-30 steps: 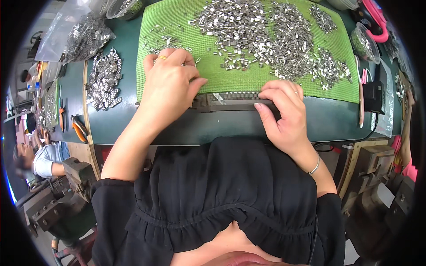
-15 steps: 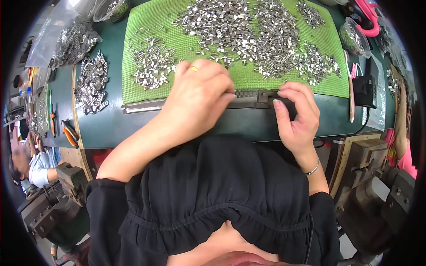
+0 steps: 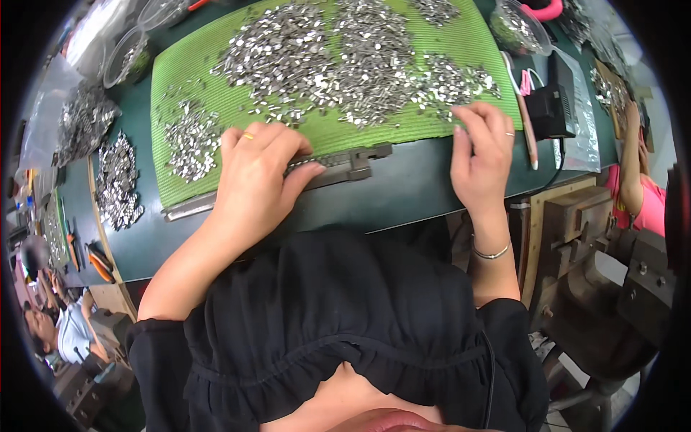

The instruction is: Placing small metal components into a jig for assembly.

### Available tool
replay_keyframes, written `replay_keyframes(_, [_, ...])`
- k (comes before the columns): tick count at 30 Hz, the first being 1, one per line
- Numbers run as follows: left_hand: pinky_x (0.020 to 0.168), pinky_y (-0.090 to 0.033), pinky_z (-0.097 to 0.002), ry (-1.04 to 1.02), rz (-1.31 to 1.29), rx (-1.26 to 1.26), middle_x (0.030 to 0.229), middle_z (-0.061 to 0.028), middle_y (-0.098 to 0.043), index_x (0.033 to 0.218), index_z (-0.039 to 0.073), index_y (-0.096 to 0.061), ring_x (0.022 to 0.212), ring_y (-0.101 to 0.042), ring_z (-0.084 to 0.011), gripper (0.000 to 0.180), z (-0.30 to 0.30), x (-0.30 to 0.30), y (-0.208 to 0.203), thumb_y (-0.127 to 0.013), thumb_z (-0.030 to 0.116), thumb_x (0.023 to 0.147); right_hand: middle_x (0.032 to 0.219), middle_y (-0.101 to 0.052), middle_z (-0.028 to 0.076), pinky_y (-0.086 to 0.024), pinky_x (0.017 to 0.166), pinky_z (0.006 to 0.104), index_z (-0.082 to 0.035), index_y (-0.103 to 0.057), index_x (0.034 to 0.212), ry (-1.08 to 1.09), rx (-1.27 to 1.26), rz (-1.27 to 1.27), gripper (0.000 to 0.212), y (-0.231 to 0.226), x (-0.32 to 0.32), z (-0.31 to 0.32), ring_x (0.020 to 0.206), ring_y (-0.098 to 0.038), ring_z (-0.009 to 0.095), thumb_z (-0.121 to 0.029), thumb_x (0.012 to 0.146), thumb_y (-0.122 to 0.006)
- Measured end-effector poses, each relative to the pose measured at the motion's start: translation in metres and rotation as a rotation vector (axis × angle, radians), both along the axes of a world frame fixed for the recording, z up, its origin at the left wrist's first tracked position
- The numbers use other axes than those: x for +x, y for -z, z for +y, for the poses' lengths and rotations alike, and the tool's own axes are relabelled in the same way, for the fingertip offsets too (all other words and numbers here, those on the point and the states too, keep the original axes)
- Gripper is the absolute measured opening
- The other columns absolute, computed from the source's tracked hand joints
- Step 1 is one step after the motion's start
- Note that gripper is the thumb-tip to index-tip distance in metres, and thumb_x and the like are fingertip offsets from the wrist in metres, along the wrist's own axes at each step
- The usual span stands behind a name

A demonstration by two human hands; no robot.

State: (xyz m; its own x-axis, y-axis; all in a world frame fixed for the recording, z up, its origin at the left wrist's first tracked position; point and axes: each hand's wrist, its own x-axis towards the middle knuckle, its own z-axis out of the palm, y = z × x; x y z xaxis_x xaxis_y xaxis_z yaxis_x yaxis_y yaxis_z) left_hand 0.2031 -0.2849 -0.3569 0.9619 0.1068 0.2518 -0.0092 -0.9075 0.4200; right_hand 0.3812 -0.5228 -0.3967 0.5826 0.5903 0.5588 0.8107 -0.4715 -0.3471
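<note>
A long, narrow dark metal jig (image 3: 350, 167) lies along the near edge of the green mat, with a row of small metal links in its channel. My left hand (image 3: 259, 169) is closed over its middle, thumb on the near side and bent fingers on the far side; the palm hides part of the channel. Off the jig's right end, my right hand (image 3: 484, 155) hovers at the mat's near right edge. Its index finger and thumb are apart, close to a small pile of shiny metal pieces (image 3: 448, 81), with nothing visible between them.
Larger heaps of small metal pieces (image 3: 277, 54) cover the green mat (image 3: 173, 75). Left of it lie a pile of linked metal strips (image 3: 119, 183) and orange-handled pliers (image 3: 99, 263). A black box (image 3: 560, 101) and a clear tub (image 3: 520, 27) stand right. Other people work at both sides.
The view has turned, shifting the mat and jig leftward. My right hand has left the jig's right end for the small pile at the mat's right. My left hand stays over the jig.
</note>
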Motion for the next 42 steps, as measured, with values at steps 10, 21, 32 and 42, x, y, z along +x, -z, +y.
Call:
replay_keyframes(10, [0.085, -0.036, -0.0439, 0.227, -0.208, 0.111, 0.095, -0.0011, -0.059, 0.080, 0.012, -0.072, 0.097, -0.056, -0.0234, 0.007, -0.036, 0.085, -0.010, -0.075, 0.016, 0.076, 0.089, -0.060, 0.005, -0.037, 0.079, 0.0370, -0.008, -0.072, 0.088, -0.001, 0.017, -0.066, 0.012, -0.008, -0.009, 0.009, 0.085, -0.054, 0.025, -0.006, 0.076, -0.074])
replay_keyframes(21, [0.085, -0.037, -0.0430, 0.190, -0.075, 0.285, 0.095, -0.0017, -0.060, 0.080, 0.009, -0.072, 0.101, -0.056, -0.0230, 0.006, -0.056, 0.123, 0.009, -0.072, 0.014, 0.077, 0.080, -0.054, 0.004, -0.033, 0.074, 0.0386, -0.007, -0.062, 0.078, 0.022, -0.016, -0.017, 0.007, 0.000, -0.005, 0.024, 0.079, -0.052, 0.025, -0.004, 0.076, -0.068])
replay_keyframes(32, [0.091, -0.036, -0.0435, 0.293, -0.061, 0.215, 0.108, -0.0011, -0.062, 0.089, 0.009, -0.074, 0.110, -0.055, -0.0244, 0.013, -0.049, 0.112, 0.003, -0.072, 0.007, 0.076, 0.082, -0.056, 0.004, -0.034, 0.076, 0.0384, -0.007, -0.063, 0.082, 0.003, 0.004, 0.038, 0.008, 0.001, -0.004, 0.017, 0.082, -0.054, 0.025, -0.004, 0.078, -0.069])
replay_keyframes(42, [0.090, -0.037, -0.0466, 0.301, -0.078, 0.131, 0.105, -0.0042, -0.063, 0.082, 0.009, -0.076, 0.109, -0.055, -0.0242, 0.008, -0.045, 0.113, 0.003, -0.069, 0.009, 0.078, 0.089, -0.060, 0.005, -0.033, 0.078, 0.0362, -0.005, -0.069, 0.093, -0.056, -0.009, 0.036, 0.019, -0.002, -0.007, 0.009, 0.084, -0.056, 0.024, 0.004, 0.079, -0.059])
